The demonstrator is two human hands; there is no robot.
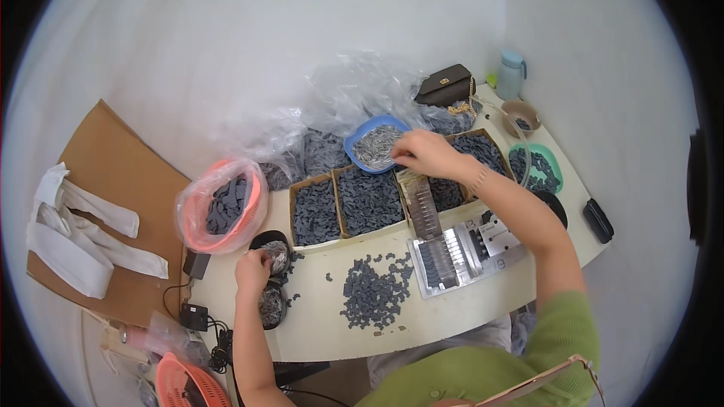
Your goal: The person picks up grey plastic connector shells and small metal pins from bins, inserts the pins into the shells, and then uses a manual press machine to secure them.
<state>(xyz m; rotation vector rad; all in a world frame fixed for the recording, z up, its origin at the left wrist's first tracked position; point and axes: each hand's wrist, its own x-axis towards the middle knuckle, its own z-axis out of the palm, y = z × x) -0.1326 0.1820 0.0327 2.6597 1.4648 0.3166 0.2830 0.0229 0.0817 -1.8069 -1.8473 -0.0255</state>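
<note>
My right hand reaches over the right rim of a blue bowl of thin silvery metal pieces. Its fingertips are pinched together; whatever is between them is too small to make out. At the left, my left hand has its fingers closed at the edge of a black two-part dish that also contains silvery pieces. What those fingers hold is hidden. Between my arms lies a loose pile of small dark grey parts. Right of the pile sits a metal fixture with a slotted, ribbed strip behind it.
Divided cardboard boxes of grey parts line the table's back. A bagged pink basket stands left. Right are a green tray, brown bowl, black case, blue bottle and clear hose. Cables hang at front left.
</note>
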